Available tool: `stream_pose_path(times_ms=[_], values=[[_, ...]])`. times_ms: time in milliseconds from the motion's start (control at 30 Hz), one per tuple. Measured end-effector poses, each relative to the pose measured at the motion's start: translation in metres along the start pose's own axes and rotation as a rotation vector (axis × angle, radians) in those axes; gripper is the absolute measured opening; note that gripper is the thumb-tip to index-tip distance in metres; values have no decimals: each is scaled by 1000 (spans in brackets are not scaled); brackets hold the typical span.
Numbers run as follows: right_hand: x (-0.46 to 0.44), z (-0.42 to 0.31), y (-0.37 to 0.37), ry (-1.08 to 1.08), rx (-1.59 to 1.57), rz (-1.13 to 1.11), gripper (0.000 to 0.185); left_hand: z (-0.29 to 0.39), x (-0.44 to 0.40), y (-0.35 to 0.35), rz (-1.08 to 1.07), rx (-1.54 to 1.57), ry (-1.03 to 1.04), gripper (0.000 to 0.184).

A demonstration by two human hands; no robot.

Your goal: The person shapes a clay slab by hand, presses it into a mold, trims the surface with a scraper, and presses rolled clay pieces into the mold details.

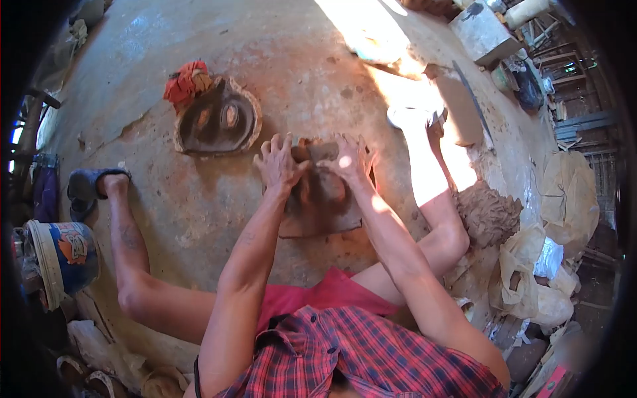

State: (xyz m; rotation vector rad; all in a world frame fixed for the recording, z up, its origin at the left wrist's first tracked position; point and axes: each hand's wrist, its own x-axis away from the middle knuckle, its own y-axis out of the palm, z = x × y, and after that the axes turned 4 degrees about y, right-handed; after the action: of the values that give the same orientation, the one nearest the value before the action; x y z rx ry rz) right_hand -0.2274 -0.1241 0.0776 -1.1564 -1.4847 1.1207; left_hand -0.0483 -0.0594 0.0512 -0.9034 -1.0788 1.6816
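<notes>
On the floor between my legs lies a brown clay piece (322, 196), dark and wet-looking, with a straight near edge and a rounded hollow or bulge in its middle; I cannot tell which. My left hand (280, 162) is at its far left corner, fingers spread and thumb pointing inward. At the far right corner my right hand (350, 158) mirrors it, fingers apart over the edge. Both thumbs rest on or just above the clay near the far rim. Farther off to the left sits a dark, rounded mould (219, 136) with a pale rim and two oval marks inside.
A crumpled red cloth (188, 83) touches the mould. Right of my right leg is a heap of wet clay (490, 211), with plastic bags (531, 265) beyond it. A blue bucket (66, 255) stands at left. A grey block (484, 33) is at far right.
</notes>
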Motion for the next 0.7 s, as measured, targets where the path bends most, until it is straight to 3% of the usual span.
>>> stream_pose_path(times_ms=[100,200,300,467,567,633,667,700], values=[[-13,-3,0,81,-51,-113,94,6,-15,-2,-221,52,-112,82],[-17,-11,-3,205,-27,-203,93,12,-20,-6,-292,25,-157,74],[-11,-20,-13,120,59,-93,88,13,-19,-14,-247,33,-104,62],[-23,-22,-9,141,-14,-239,81,12,-28,-5,-307,38,-139,57],[-26,-18,14,155,38,-165,76,18,-34,-7,-308,25,-164,61],[-20,-22,19,39,68,81,73,15,-30,-9,-346,39,-145,67],[-30,-21,22,28,70,84,73,11,-34,-7,-338,42,-153,67],[-34,-24,15,22,9,-8,70,5,-31,-1,-145,156,-102,69]])
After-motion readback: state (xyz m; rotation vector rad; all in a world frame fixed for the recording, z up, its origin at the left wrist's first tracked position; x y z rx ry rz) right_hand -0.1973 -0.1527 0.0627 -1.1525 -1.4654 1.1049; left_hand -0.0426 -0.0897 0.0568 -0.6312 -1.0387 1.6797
